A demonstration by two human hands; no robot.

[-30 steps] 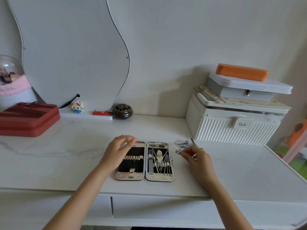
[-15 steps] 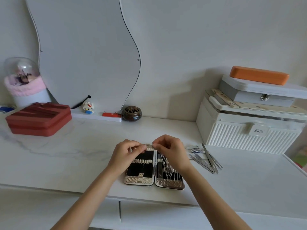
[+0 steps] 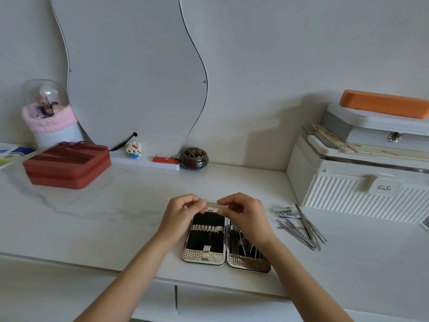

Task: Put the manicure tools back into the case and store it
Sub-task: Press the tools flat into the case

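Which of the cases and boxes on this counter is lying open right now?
The manicure case under both hands; the red case and white ribbed box are shut.

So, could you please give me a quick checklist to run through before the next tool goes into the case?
1. Manicure case lies open and flat on the table: ok.
2. Left half has free elastic loops: ok.
3. Loose tools within reach, right of the case: ok.
4. Left hand and right hand both at the case's top edge, pinching something small: cannot tell what.
5. Either hand free for the next tool: not ok.
6. Nail clippers apart from the pile: ok.
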